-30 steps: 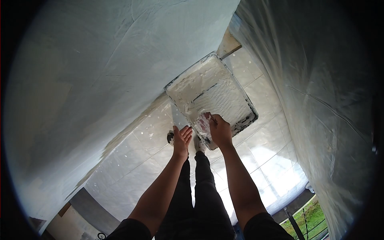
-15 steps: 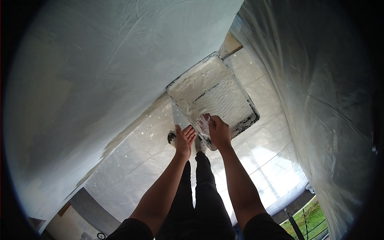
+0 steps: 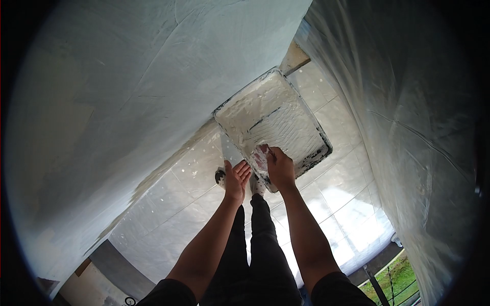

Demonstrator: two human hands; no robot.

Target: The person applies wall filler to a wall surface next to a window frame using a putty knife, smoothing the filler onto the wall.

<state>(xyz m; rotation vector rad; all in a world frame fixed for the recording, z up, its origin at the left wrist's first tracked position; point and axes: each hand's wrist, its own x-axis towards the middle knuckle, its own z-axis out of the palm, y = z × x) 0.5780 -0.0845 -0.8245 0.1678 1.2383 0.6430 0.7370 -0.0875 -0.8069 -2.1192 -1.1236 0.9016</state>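
Note:
A large tray (image 3: 291, 127) with dark, smeared edges holds a thick whitish paste, ridged on its right half. At the tray's near edge my right hand (image 3: 281, 167) is closed round a small reddish-brown tool (image 3: 262, 156) coated with white paste; most of the tool's grip is hidden by the fingers. My left hand (image 3: 236, 179) is beside the tray's near left corner, palm turned up and fingers spread, with nothing in it. Its fingertips are close to the tray rim, and contact cannot be made out.
A pale, smeared wall (image 3: 127, 102) rises on the left. Translucent plastic sheeting (image 3: 408, 127) hangs on the right. The tiled floor (image 3: 168, 201) has white spots. My feet and dark-clad legs are below my hands. Railing and grass show at the lower right.

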